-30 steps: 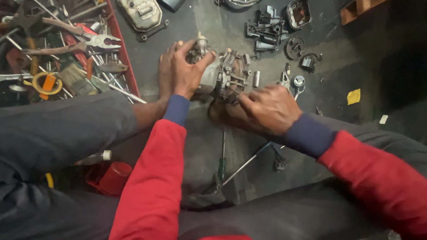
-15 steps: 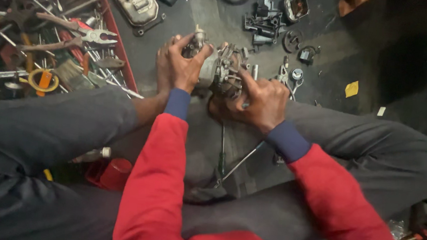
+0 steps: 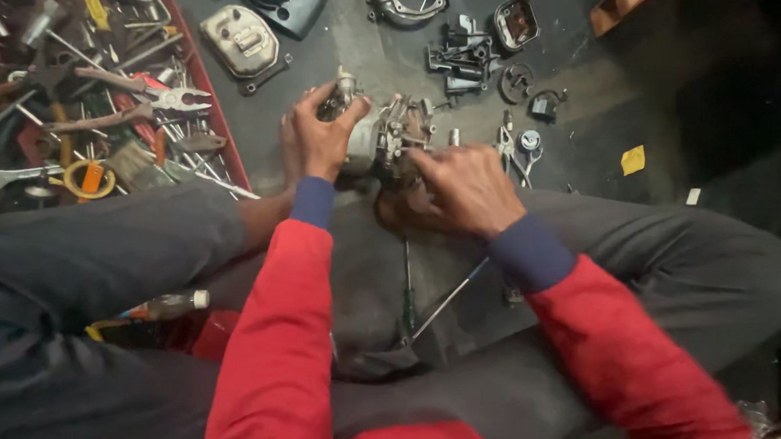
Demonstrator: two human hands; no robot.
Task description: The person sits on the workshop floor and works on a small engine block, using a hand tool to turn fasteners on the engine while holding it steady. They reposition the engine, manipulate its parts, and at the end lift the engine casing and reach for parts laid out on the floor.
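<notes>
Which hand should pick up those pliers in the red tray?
Probably the left hand. It grips the left end of the metal engine part, nearest the pliers in the red tray. The right hand is on the far side.

Few such items show. A small yellow paper tag (image 3: 633,159), roughly square with a torn-looking edge, lies on the dark floor well to the right of the right hand (image 3: 469,188). Just beyond it lies 1 tiny white slip (image 3: 693,195), possibly a label. Below the left hand (image 3: 320,138), beside the knee, lies a small bottle (image 3: 164,305) with a white cap.
</notes>
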